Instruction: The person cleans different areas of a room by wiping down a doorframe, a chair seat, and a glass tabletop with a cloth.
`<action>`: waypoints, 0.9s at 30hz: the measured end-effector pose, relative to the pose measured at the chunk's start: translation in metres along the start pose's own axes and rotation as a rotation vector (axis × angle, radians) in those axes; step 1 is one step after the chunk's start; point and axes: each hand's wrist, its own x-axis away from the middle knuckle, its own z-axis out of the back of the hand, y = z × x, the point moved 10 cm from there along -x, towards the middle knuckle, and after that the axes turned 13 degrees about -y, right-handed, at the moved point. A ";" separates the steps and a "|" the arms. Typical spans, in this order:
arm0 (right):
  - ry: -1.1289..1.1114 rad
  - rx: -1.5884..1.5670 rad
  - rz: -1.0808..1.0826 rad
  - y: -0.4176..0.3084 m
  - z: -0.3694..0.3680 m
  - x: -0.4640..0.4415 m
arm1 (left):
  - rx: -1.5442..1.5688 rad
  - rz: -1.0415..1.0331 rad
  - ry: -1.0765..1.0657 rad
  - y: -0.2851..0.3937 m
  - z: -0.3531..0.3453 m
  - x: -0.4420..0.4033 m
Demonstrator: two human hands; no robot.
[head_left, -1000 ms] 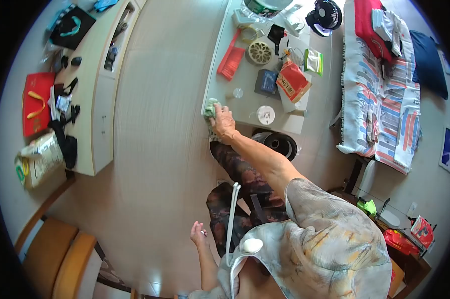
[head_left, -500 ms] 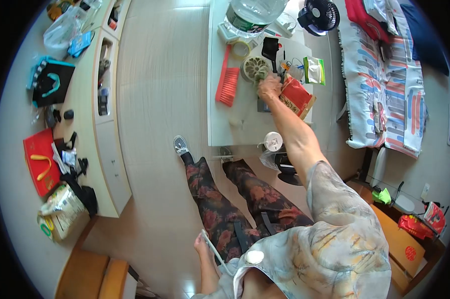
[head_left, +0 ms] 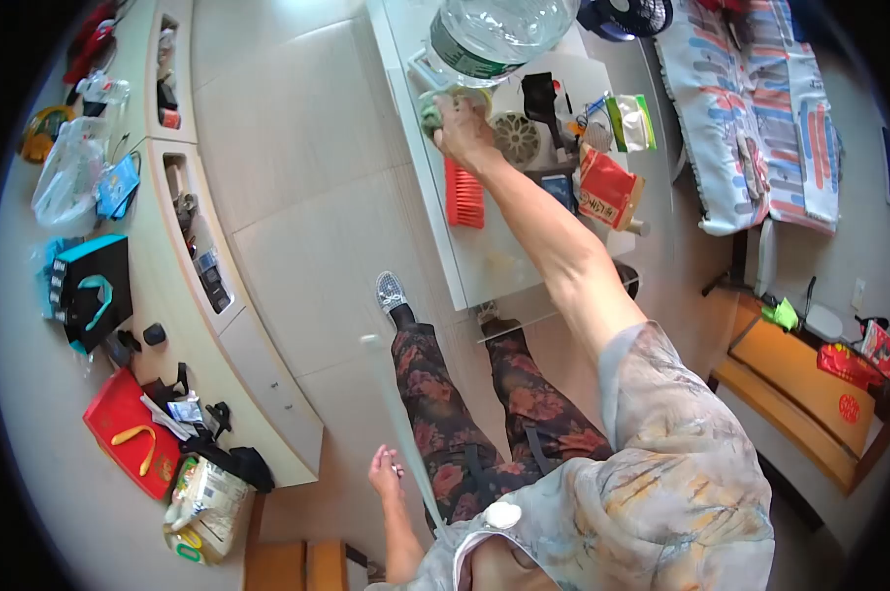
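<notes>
My right hand (head_left: 462, 126) is closed on a crumpled green cloth (head_left: 431, 112), low over the left side of the white table (head_left: 499, 251). It is between a large clear water bottle (head_left: 504, 44) and a red-bristled brush (head_left: 463, 197), whose handle is hidden under the hand. To its right lies a round openwork piece (head_left: 516, 139) with a petal pattern. My left hand (head_left: 386, 473) hangs low beside my leg, fingers loosely bent and apart, with no held thing that I can make out. A blurred white strap (head_left: 405, 424) hangs in front of me, right of that hand.
Farther right on the table are a black scoop-shaped item (head_left: 540, 98), a red packet (head_left: 607, 185) and a tissue pack (head_left: 630, 122). A black fan (head_left: 627, 15) stands behind. Along the left runs a cabinet (head_left: 267, 369) bearing bags, including a red one (head_left: 125, 433).
My right hand has moved left with the green cloth, from the round openwork piece to beside the bottle. My left hand has come away from the white strap, which swings outward. The view has turned.
</notes>
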 end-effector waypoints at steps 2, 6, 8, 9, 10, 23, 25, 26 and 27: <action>-0.050 0.044 0.192 -0.007 -0.019 0.040 | -0.005 0.071 -0.011 0.010 0.015 -0.012; -0.196 -0.029 0.353 0.002 -0.060 0.179 | -0.083 0.132 -0.069 0.041 0.021 -0.026; -0.377 0.000 0.336 0.017 -0.093 0.247 | -0.113 0.088 -0.088 0.076 0.009 -0.025; -0.449 -0.003 0.344 0.026 -0.112 0.277 | -0.133 0.068 -0.100 0.093 0.004 -0.023; -0.454 -0.003 0.410 0.029 -0.121 0.301 | -0.093 0.047 -0.117 0.096 0.003 -0.028; 0.103 -0.181 -0.265 0.150 0.011 0.095 | -0.206 0.005 -0.199 0.107 -0.042 -0.037; 0.137 -0.095 -0.265 0.140 0.004 0.098 | -0.168 -0.032 -0.241 0.106 -0.061 -0.043; 0.093 -0.125 -0.201 0.130 -0.008 0.107 | -0.159 -0.049 -0.259 0.110 -0.075 -0.039; 0.052 -0.150 -0.136 0.116 -0.023 0.127 | -0.147 -0.065 -0.281 0.116 -0.095 -0.034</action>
